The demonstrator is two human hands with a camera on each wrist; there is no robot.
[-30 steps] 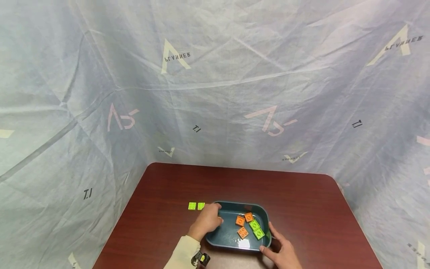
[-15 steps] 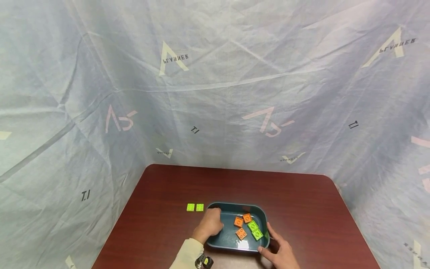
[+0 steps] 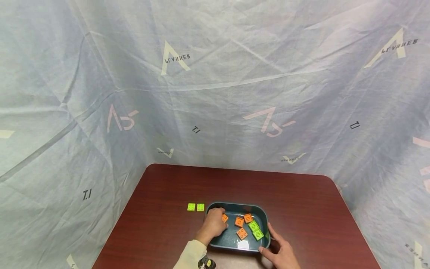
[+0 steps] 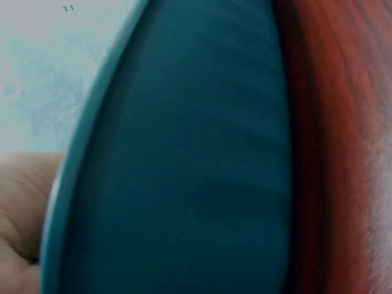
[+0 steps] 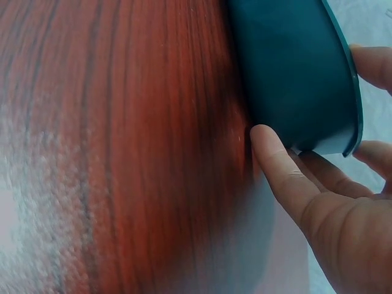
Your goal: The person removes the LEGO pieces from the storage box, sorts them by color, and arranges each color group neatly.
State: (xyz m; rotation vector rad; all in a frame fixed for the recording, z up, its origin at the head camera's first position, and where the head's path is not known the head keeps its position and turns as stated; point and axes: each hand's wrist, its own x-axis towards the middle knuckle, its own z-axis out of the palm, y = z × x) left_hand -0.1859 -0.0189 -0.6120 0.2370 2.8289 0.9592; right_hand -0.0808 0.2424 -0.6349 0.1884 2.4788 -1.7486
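Observation:
A dark teal tray sits on the table near its front edge, holding toy building bricks. My left hand reaches into its left end, thumb and fingers parted around an orange brick whose studs show between them. The left wrist view has the hand behind the tray wall. My right hand holds the tray's right end, thumb at the front corner and fingers along the side. In the right wrist view, those fingers wrap the tray's outer wall.
More orange bricks and two green bricks lie in the tray's right half. Two flat green bricks rest side by side on the red-brown table, left of the tray. Grey-white printed sheeting hangs around the table.
My left hand has moved rightward and down into the tray; its fingers have parted, baring the orange brick between them. The right hand keeps its place at the tray.

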